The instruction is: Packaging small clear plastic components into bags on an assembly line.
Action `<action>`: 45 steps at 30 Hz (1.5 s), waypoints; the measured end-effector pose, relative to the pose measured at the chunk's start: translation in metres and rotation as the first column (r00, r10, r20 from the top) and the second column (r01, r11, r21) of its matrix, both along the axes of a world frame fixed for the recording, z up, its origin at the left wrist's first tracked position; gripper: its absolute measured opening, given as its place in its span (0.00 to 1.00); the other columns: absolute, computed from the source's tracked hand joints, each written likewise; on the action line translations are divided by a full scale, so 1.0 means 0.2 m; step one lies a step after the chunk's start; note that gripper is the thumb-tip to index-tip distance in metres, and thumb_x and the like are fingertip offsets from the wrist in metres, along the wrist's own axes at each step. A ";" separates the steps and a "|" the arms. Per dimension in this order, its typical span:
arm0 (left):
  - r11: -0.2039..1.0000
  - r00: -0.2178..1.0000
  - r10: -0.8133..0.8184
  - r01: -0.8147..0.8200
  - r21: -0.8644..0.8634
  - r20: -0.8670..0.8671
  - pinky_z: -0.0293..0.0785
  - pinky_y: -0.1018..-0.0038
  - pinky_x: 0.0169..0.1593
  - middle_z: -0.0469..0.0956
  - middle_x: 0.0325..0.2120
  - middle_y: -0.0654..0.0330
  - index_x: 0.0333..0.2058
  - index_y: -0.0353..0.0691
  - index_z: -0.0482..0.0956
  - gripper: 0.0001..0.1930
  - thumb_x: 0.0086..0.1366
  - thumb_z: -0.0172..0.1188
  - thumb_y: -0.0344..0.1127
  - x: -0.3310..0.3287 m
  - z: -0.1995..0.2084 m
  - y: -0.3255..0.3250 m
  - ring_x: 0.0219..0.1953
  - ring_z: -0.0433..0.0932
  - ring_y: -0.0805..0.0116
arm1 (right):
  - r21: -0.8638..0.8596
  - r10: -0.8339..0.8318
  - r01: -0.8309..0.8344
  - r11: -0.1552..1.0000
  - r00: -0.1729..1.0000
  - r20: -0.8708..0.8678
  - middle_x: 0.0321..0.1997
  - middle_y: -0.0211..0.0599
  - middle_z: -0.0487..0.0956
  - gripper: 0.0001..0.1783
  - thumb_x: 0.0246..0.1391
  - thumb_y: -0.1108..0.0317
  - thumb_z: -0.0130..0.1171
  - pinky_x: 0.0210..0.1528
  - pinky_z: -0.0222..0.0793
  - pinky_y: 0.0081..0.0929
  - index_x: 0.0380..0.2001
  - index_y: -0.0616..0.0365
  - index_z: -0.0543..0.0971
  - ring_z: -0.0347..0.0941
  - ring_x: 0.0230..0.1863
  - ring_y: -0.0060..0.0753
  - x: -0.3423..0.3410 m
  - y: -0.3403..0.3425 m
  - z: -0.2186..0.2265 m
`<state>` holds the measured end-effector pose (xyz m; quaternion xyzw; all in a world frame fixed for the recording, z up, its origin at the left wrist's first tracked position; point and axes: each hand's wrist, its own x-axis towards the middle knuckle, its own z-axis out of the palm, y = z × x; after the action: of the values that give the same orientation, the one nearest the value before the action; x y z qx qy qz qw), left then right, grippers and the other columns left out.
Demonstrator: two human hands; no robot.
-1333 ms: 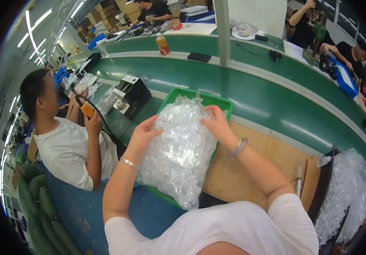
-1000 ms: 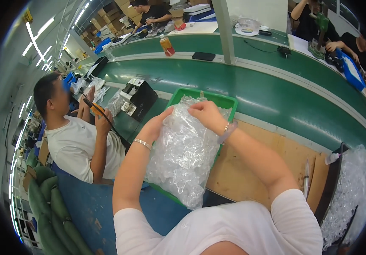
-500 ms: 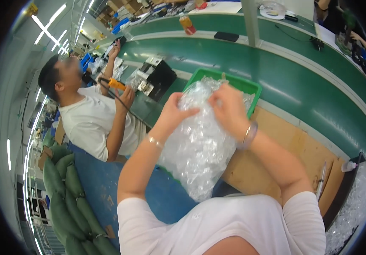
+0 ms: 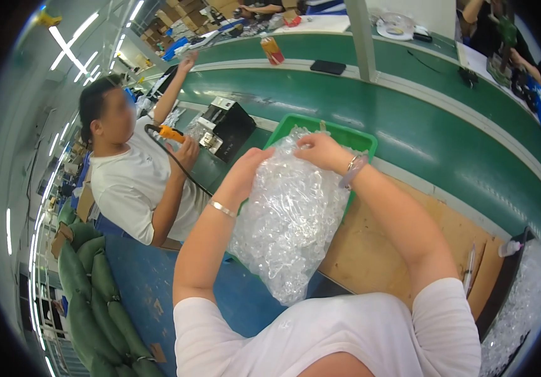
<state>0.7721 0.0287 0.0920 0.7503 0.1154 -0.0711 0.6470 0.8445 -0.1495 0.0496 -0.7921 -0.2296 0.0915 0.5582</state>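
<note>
A large clear plastic bag [image 4: 289, 220] full of small transparent pieces hangs in front of my chest, its top held over a green tray [image 4: 339, 133]. My left hand [image 4: 245, 173] grips the bag's upper left edge; a thin bracelet sits on that wrist. My right hand [image 4: 317, 151] pinches the bag's top right corner, with a watch on its wrist. The tray's inside is mostly hidden behind the bag.
A co-worker in a white shirt [image 4: 135, 182] sits to my left holding an orange tool [image 4: 171, 133] by a black device [image 4: 226, 129]. A green conveyor [image 4: 446, 135] runs behind a brown board [image 4: 377, 251]. More clear plastic [image 4: 525, 301] lies at right.
The view has swung so the co-worker and bag sit further right and lower. My hands keep the same hold on the bag's top; the co-worker has raised an arm.
</note>
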 end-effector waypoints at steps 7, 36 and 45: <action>0.956 0.998 -0.042 0.055 0.289 -0.051 0.65 0.82 0.32 0.70 0.25 0.67 0.36 0.37 0.72 0.14 0.49 0.60 0.27 0.17 -0.09 0.05 0.28 0.68 0.78 | 0.148 0.065 -0.050 0.988 0.993 -0.099 0.18 0.29 0.71 0.08 0.35 0.76 0.55 0.24 0.62 0.18 0.25 0.61 0.77 0.65 0.21 0.19 0.03 0.14 0.06; 0.492 0.988 -0.137 0.010 0.871 0.066 0.57 0.65 0.53 0.69 0.40 0.50 0.46 0.35 0.65 0.27 0.49 0.61 0.42 -0.90 -0.30 0.42 0.45 0.67 0.54 | -0.303 0.564 -0.541 0.785 0.422 0.709 0.56 0.36 0.63 0.27 0.39 0.59 0.58 0.57 0.49 0.41 0.47 0.47 0.69 0.59 0.56 0.35 -0.80 -0.27 0.00; 0.260 0.953 -0.239 -0.121 0.958 0.185 0.58 0.63 0.36 0.72 0.19 0.55 0.18 0.37 0.71 0.16 0.52 0.56 0.44 -0.72 -0.24 0.43 0.24 0.68 0.55 | -0.218 0.293 -0.210 0.953 0.454 0.842 0.55 0.34 0.64 0.25 0.34 0.57 0.59 0.58 0.44 0.48 0.42 0.44 0.70 0.58 0.57 0.41 -0.92 -0.12 -0.12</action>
<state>0.6285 0.1151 0.0441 0.9928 0.0086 0.1014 0.0637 0.6602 -0.1740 0.0256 -0.7094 -0.5885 -0.2273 0.3142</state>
